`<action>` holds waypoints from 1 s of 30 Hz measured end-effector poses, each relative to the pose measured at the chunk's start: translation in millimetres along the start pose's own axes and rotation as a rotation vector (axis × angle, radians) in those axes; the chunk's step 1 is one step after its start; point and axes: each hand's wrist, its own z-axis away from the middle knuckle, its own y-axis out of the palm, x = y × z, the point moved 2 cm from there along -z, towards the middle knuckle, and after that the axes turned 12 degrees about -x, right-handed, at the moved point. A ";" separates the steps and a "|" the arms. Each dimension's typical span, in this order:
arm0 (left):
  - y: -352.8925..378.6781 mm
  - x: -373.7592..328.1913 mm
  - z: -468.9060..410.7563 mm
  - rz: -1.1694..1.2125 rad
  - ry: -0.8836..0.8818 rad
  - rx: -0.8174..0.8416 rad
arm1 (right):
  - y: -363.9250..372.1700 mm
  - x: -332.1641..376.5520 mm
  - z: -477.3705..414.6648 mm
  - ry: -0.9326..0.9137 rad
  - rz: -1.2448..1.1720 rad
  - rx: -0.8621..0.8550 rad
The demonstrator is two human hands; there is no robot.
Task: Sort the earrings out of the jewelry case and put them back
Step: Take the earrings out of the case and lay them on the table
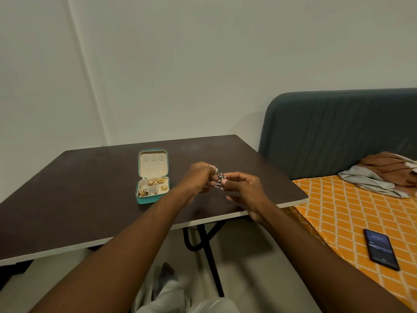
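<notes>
So both hands are up over the table, meeting in the middle with the earrings caught between them. The left hand has its fingers curled in and pinches the upper end; the right hand pinches the lower part with thumb and forefinger, and its other fingers hang loosely spread underneath. The earrings are silvery, dangly, with little pale beads. Honestly can't tell whether it's one piece or a pair bunched up, it's too small. They're held in the air, not touching the tabletop.

The jewelry case sits just past the left hand's outer side, near it but not touching. It's teal with a cream lining and the lid is flipped fully back. The divided tray has gold pieces in several compartments.

Off beyond the right hand, well away, there's an orange-and-white patterned bedspread with a dark phone lying flat on it, a heap of brown and grey clothes, and a dark padded headboard behind.
</notes>
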 end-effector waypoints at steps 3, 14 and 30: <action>10.3 3.7 -1.1 0.020 -0.013 -0.005 | -7.9 -3.4 -4.5 0.004 0.008 -0.034; 46.0 21.6 -11.8 -0.119 0.142 0.000 | -29.9 -10.6 -21.2 -0.222 0.199 -0.225; 55.3 14.5 -11.0 0.159 0.025 -0.038 | -38.0 -5.5 -30.4 -0.025 0.046 -0.292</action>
